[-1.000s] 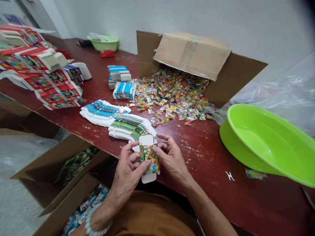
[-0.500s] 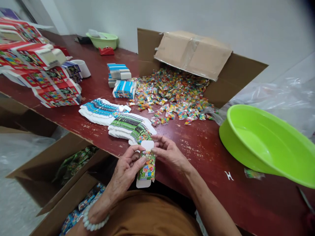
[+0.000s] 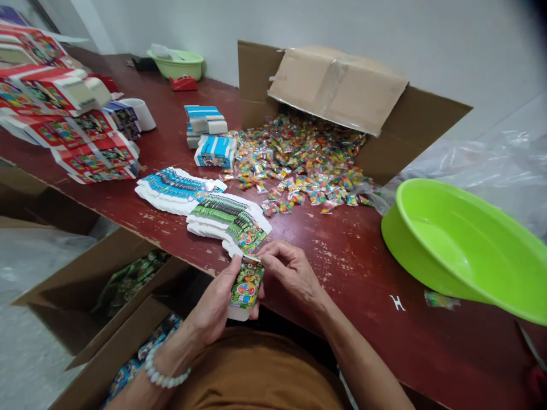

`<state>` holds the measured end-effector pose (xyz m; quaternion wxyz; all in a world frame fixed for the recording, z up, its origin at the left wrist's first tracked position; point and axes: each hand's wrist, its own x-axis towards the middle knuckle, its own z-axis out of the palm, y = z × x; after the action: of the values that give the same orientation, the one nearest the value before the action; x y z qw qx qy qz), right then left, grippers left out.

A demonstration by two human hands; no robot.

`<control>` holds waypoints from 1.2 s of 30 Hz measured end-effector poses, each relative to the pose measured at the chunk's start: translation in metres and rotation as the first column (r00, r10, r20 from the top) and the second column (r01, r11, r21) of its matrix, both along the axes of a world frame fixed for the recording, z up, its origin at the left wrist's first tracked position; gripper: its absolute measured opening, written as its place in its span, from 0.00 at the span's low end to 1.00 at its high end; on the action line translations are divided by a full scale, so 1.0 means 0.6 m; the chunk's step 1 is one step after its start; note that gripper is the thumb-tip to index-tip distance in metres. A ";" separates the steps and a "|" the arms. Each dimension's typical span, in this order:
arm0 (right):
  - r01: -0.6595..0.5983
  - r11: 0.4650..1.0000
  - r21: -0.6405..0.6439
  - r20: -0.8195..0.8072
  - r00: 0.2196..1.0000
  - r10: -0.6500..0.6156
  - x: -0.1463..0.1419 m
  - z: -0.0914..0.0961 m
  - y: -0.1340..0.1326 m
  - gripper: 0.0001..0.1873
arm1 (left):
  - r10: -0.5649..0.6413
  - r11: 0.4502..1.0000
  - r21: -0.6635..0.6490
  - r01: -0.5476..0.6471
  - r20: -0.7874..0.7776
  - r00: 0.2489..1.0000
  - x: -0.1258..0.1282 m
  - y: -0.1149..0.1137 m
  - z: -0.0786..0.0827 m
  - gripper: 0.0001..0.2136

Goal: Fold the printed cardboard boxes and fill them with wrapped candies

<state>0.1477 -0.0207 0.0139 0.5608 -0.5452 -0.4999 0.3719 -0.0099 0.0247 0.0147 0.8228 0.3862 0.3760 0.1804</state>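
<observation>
My left hand (image 3: 219,299) is closed around a small green printed candy box (image 3: 247,285), held upright at the table's near edge. The thumb lies along the box's left side and fingertips show at its right. A white flap sticks out at the bottom. At the box's top edge my right hand (image 3: 294,272) pinches the folded top flap between thumb and fingers. Just beyond lies a fanned row of flat green cartons (image 3: 222,213), and behind that a row of flat blue cartons (image 3: 171,188).
Wrapped candies (image 3: 307,154) spill from a tipped cardboard box (image 3: 337,88). A green basin (image 3: 397,228) stands right. Red carton bundles (image 3: 85,128) and blue bundles (image 3: 216,151) stand left and behind. Below the edge are open boxes (image 3: 81,285) holding green and blue packs.
The white top flap that stood up has been folded down. My left hand now wraps around the candy box, which has shifted slightly left, with its front tilted.
</observation>
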 end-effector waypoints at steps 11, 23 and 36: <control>-0.076 0.976 -0.202 -0.167 0.985 0.042 0.009 0.011 0.027 0.10 | -0.050 0.960 0.272 0.067 -0.069 0.996 -0.007 0.013 -0.024 0.34; 0.057 0.998 -0.027 0.134 0.990 -0.053 -0.019 0.002 0.000 0.07 | -0.050 0.961 0.266 0.072 -0.086 0.995 -0.013 0.017 -0.038 0.29; -0.092 0.987 -0.135 -0.071 0.994 0.083 -0.018 0.005 0.013 0.09 | -0.050 0.960 0.269 0.074 -0.096 0.994 -0.015 0.023 -0.028 0.31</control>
<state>0.1366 -0.0126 0.0171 0.5209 -0.5478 -0.4778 0.4475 -0.0190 0.0387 -0.0023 0.7498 0.5147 0.3713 0.1873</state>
